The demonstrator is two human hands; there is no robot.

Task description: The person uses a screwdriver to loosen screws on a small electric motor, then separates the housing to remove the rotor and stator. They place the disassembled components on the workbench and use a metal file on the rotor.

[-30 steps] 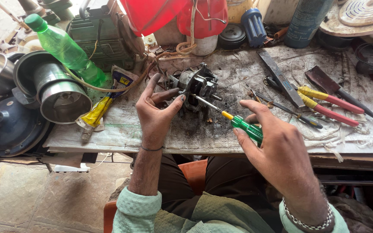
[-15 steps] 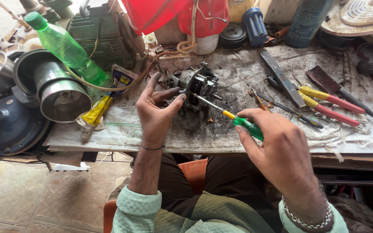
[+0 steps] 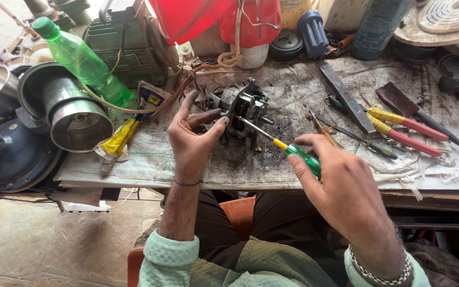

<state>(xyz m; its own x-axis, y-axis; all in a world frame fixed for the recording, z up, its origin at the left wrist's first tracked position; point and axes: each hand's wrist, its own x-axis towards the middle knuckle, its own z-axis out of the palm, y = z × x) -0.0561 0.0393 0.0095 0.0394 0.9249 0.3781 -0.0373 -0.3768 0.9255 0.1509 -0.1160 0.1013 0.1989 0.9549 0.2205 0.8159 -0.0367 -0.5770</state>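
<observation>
Head view looks down on a small electric motor [image 3: 244, 108] sitting on the grimy cloth-covered bench [image 3: 304, 85], just beyond the person's knees. Its metal frame faces the left hand [image 3: 192, 139], whose thumb and forefinger pinch its near side, so that grip is closed on the motor. The right hand [image 3: 346, 194] is clenched around the green handle of a screwdriver [image 3: 288, 150], whose thin shaft runs up and left until its tip meets the motor's frame.

Judging from this, the tip could skip off the screw head if pressed at such a slant, and it would then jab toward the left thumb, which lies close beside the shaft. The motor also rests loosely (only the pinch steadies it), so a hard twist might roll it.

Around it, red-and-yellow pliers [image 3: 407, 127] and a flat metal tool [image 3: 346, 98] lie to the right, well apart from the motor. A green plastic bottle [image 3: 81, 61] leans at the far left above steel pots [image 3: 73, 114], and a yellow tube [image 3: 120, 137] lies near the left wrist. Loose wire curls beside the motor and could snag the shaft.
</observation>
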